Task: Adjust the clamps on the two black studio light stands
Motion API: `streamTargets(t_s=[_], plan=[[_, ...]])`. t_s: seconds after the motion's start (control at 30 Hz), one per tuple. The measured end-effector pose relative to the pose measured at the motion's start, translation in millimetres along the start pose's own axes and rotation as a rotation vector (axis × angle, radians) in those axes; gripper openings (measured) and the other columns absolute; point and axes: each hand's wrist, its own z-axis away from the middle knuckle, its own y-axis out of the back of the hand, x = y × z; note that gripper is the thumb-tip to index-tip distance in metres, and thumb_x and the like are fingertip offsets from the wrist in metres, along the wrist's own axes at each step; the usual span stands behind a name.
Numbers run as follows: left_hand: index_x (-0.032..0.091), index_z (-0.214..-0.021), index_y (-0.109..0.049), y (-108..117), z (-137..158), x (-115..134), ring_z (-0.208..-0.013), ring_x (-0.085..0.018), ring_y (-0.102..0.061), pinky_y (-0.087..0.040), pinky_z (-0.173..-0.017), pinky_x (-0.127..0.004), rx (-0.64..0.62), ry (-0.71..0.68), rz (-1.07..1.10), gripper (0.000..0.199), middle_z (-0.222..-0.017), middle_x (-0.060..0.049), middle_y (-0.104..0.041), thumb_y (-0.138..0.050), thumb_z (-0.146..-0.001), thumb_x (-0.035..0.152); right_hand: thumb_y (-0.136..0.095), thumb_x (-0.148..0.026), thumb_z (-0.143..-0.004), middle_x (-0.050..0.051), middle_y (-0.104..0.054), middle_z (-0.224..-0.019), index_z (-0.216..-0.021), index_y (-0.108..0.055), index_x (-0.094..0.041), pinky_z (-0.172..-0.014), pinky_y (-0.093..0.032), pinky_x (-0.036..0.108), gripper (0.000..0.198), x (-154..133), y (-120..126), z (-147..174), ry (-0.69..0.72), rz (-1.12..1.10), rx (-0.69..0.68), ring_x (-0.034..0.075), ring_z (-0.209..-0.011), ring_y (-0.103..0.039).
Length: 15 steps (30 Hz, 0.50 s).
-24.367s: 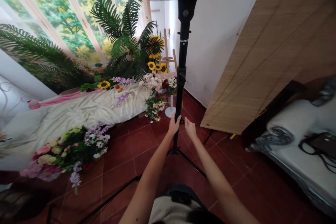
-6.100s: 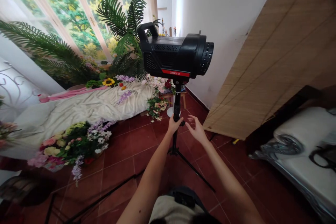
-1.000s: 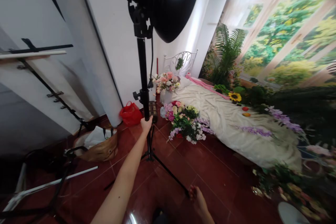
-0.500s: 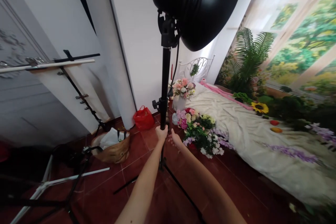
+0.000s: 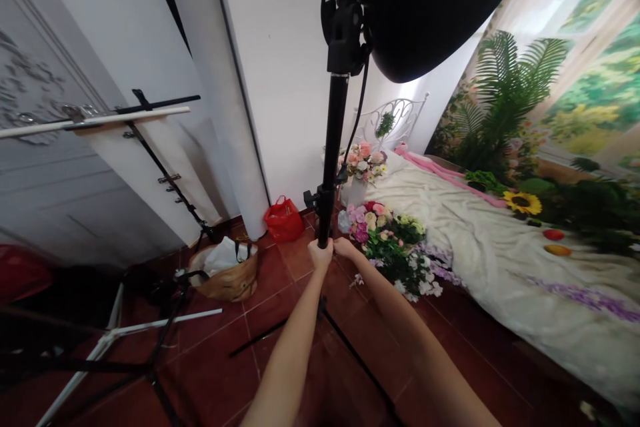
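Observation:
My left hand (image 5: 321, 255) is wrapped round the black pole of a light stand (image 5: 336, 130), below its clamp collar (image 5: 320, 203). Just right of the pole, my right hand (image 5: 346, 249) is closed, its fingers curled in against the pole's side; what they grip is hidden. At the top of the stand sits a big black studio lamp (image 5: 425, 7), partly cut off by the upper edge of the view, with a cable hanging down beside the pole. The stand's thin legs (image 5: 357, 363) spread over the red tiles.
To the right, a bed (image 5: 480, 240) with cream cloth holds flowers and a sunflower (image 5: 523, 202). Bouquets (image 5: 390, 240) lie on the floor beside it. A red bag (image 5: 283, 220), a woven basket (image 5: 230, 280) and a white-legged stand (image 5: 107, 340) are on the left.
My right hand has gone from loosely open beside the pole to closed against it. The lamp looks larger and higher, and the view has shifted slightly left.

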Motion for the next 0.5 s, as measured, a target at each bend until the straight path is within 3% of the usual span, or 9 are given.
streamTargets(t_s=[0.1,0.23,0.37,0.5], plan=[[0.013,-0.051,-0.057,-2,-1,-5,-0.048,-0.012,-0.053,-0.033,-0.042,-0.019,-0.008,0.021,-0.003,0.029,-0.050,-0.006,-0.057,-0.061,-0.066,0.037,-0.048,-0.032,-0.090,0.004,-0.063,-0.077,-0.073,-0.061,-0.014,-0.075,-0.043,0.027,0.028,15,-8,5,0.040,0.081,0.066,0.017,-0.076,-0.058],[0.013,-0.053,-0.057,-3,-2,-8,-0.047,-0.012,-0.053,-0.034,-0.042,-0.019,-0.030,0.036,0.019,0.030,-0.051,-0.007,-0.057,-0.062,-0.066,0.039,-0.039,-0.030,-0.091,0.006,-0.065,-0.081,-0.073,-0.057,-0.019,-0.071,-0.037,0.021,0.028,31,-17,15,0.160,0.222,0.252,0.014,-0.073,-0.054],[0.012,-0.055,-0.059,-3,-1,-5,-0.050,-0.013,-0.054,-0.035,-0.043,-0.019,-0.028,0.023,0.004,0.030,-0.053,-0.008,-0.058,-0.061,-0.067,0.039,-0.044,-0.034,-0.090,0.004,-0.064,-0.074,-0.074,-0.058,-0.020,-0.066,-0.034,0.020,0.025,30,-5,13,0.143,0.370,0.160,0.014,-0.069,-0.055],[0.011,-0.056,-0.060,-2,0,0,-0.051,-0.013,-0.055,-0.035,-0.045,-0.020,-0.016,0.015,-0.013,0.029,-0.055,-0.009,-0.060,-0.062,-0.067,0.038,-0.051,-0.035,-0.086,0.002,-0.062,-0.058,-0.064,-0.059,-0.019,-0.060,-0.035,0.020,0.029,14,16,2,0.063,0.299,-0.016,0.013,-0.058,-0.056]])
